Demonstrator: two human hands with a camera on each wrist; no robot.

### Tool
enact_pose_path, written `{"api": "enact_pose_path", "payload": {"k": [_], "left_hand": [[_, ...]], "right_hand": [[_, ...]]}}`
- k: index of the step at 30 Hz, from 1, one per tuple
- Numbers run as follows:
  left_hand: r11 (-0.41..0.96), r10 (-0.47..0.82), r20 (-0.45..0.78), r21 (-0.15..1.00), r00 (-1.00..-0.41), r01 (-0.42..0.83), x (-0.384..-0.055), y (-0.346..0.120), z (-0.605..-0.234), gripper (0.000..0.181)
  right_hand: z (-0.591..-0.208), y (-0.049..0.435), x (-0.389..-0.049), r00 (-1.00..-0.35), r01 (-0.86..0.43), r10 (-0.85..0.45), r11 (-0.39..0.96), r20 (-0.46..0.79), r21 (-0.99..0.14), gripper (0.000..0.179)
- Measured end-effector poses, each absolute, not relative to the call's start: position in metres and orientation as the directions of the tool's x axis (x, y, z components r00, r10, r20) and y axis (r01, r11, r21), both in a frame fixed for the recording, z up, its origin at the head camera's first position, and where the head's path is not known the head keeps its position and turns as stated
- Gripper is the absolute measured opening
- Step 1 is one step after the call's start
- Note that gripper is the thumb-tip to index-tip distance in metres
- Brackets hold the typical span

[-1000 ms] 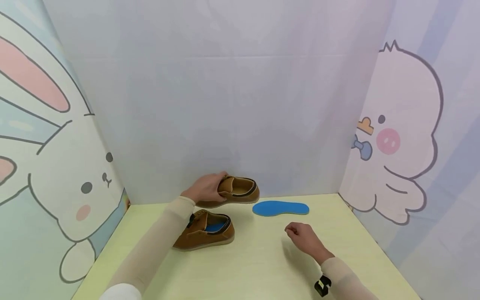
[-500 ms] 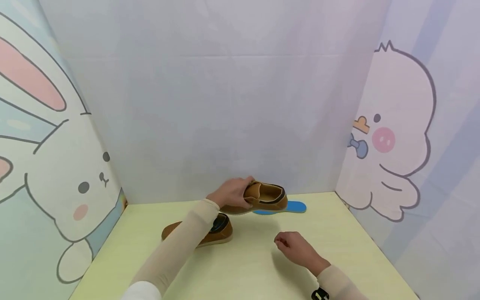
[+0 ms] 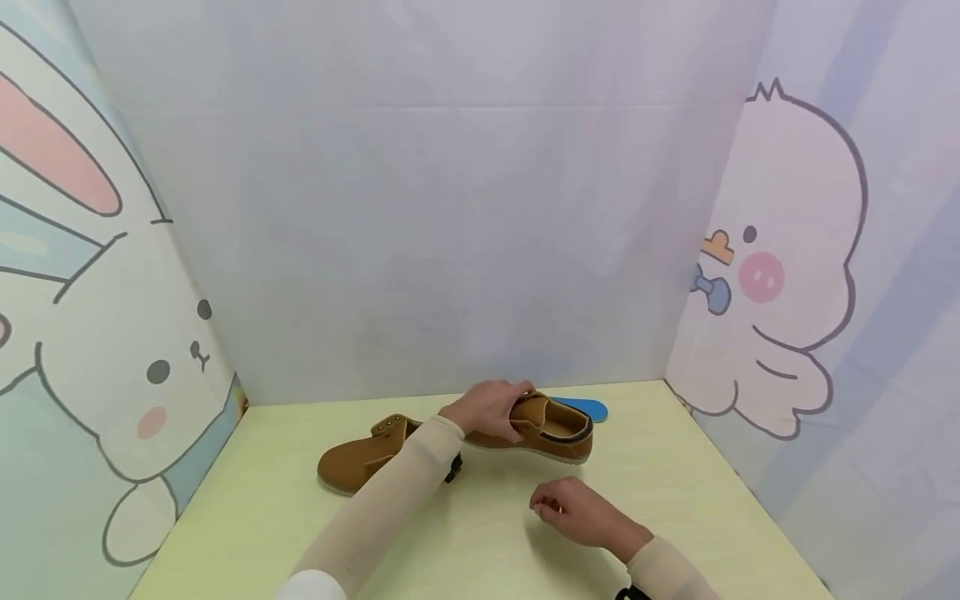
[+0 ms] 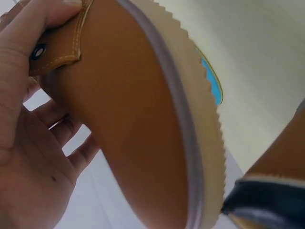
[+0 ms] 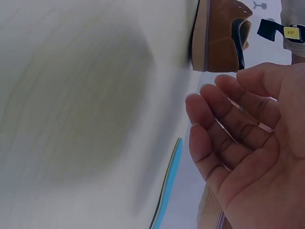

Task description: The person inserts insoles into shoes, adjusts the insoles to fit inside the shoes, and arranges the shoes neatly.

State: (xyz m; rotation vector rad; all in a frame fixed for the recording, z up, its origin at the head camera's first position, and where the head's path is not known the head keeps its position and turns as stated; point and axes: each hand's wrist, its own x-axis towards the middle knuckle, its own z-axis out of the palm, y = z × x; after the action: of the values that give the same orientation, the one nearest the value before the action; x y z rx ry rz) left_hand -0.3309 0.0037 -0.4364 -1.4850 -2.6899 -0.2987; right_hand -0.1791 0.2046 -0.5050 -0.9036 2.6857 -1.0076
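I'm looking into a small curtained booth (image 3: pixel 262 250); what lies around it I can't tell. A plain pale sheet (image 3: pixel 435 233) hangs behind the far edge of the tabletop (image 3: pixel 675 475), a big printed cartoon rabbit (image 3: pixel 105 400) rises along its left edge, and a cartoon bird (image 3: pixel 810 233) along its right.

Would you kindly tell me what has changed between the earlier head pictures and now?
The left hand has carried its shoe rightward and closer to the person, now hiding much of the blue insole from the head view. The right hand has shifted slightly left and closer too. Nothing was grasped or released; the insole and other shoe stayed put.
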Motion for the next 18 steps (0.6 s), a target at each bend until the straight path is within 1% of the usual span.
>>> {"api": "enact_pose_path", "payload": {"k": [5, 13, 18], "left_hand": [[0.506, 0.842, 0.136, 0.133, -0.522, 0.852, -0.33, 0.013, -0.441, 0.07], [0.48, 0.859, 0.139, 0.121, -0.493, 0.869, -0.328, 0.027, -0.445, 0.067], [0.472, 0.864, 0.117, 0.149, -0.489, 0.869, -0.324, 0.032, -0.452, 0.067]], "right_hand": [[-0.511, 0.206, -0.178, -0.82, -0.468, -0.569, 0.603, 0.063, -0.646, 0.014], [-0.511, 0.208, -0.177, -0.814, -0.502, -0.573, 0.612, 0.094, -0.611, 0.014], [-0.512, 0.208, -0.177, -0.818, -0.495, -0.568, 0.616, 0.089, -0.613, 0.014]]}}
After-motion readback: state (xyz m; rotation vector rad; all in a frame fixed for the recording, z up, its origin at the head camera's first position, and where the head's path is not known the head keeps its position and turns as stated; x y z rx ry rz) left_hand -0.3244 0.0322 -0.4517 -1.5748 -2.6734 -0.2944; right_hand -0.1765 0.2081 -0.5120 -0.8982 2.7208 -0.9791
